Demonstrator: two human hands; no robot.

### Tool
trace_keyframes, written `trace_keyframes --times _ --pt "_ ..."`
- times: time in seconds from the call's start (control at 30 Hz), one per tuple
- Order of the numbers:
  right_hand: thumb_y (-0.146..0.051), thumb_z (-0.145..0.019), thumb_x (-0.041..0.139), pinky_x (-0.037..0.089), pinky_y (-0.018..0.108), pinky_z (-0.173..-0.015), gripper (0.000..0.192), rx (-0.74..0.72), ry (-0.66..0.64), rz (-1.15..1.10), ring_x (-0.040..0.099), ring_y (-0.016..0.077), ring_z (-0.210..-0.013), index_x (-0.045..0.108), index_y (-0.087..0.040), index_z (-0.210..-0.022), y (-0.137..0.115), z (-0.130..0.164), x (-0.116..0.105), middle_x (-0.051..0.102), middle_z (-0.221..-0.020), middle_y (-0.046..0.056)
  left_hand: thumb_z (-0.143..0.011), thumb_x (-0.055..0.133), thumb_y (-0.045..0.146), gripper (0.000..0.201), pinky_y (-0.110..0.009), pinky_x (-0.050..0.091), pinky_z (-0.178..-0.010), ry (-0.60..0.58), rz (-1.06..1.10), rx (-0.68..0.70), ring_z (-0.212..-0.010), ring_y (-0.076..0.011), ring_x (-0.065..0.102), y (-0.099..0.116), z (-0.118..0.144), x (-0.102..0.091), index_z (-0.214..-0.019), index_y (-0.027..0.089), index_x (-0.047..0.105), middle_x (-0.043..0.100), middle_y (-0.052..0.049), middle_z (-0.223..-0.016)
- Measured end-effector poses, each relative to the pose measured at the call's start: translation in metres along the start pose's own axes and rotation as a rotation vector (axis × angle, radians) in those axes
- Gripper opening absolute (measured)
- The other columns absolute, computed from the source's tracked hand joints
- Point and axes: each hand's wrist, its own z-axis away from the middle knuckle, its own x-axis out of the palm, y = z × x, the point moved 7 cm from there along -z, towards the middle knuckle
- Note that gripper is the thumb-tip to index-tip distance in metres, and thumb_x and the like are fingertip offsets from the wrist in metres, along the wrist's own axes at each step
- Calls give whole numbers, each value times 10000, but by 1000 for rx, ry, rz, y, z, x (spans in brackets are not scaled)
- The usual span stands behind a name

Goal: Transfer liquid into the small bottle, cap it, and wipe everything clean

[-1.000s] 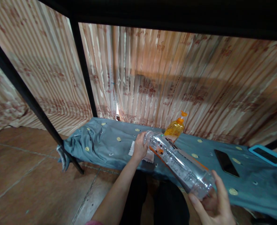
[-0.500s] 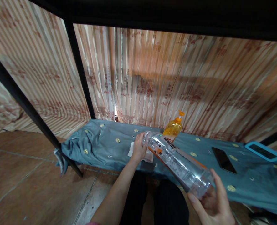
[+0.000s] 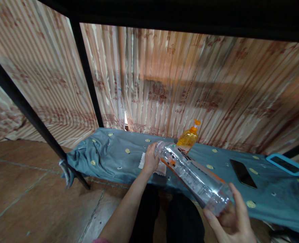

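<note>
A clear plastic bottle [image 3: 195,175] with an orange-edged label lies tilted across my view, held up between both hands. My left hand [image 3: 151,158] is closed around its narrow neck end. At the wide base, my right hand [image 3: 230,216] grips with thumb and fingers on either side. Beneath my left hand a folded white cloth [image 3: 161,168] rests on the blue-grey bedsheet [image 3: 129,168]. Behind the bottle stands a pump bottle [image 3: 188,137] of yellow liquid with an orange pump; its lower part is partly hidden.
To the right on the sheet lie a black phone [image 3: 243,173] and a blue-framed tablet [image 3: 287,164]. A dark metal post [image 3: 87,74] rises at the left, and a dark beam [image 3: 190,32] crosses overhead. A patterned curtain [image 3: 159,67] hangs behind the bed.
The view has shifted very slightly. Both hands keep the same hold on the plastic bottle, which stays at nearly the same tilt.
</note>
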Motion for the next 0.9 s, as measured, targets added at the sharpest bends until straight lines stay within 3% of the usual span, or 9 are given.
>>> trace_keyframes --times 0.23,0.43,0.63,0.9 --pt "-508 -660 799 572 348 -753 1029 -65 -63 -26 691 273 -873 342 -119 -1496 8 -4 -1 660 -1131 154 -911 489 277 283 -439 461 -968 8 2 5 -1077 -273 596 -2 0 0 -1145 162 599 664 -127 -1111" --pt "-525 -649 801 578 337 -717 1026 -64 -39 -4 694 243 -749 370 -115 -1485 2 -3 0 684 -1060 140 -915 480 263 271 -430 453 -977 8 -3 -7 -1086 -265 594 -1 0 1 -1143 178 599 669 -116 -1117" --pt "-595 -711 734 561 367 -833 965 -16 17 27 683 278 -933 380 -149 -1490 -21 6 4 656 -1154 129 -909 472 278 280 -434 457 -966 20 3 22 -1069 -270 593 -1 1 0 -1132 167 599 667 -121 -1104" --pt "-637 -706 721 561 364 -831 972 -41 19 72 684 279 -929 394 -154 -1484 -21 6 2 664 -1139 120 -894 481 236 286 -430 459 -964 5 -2 8 -1076 -270 589 0 1 0 -1147 165 595 665 -123 -1115"
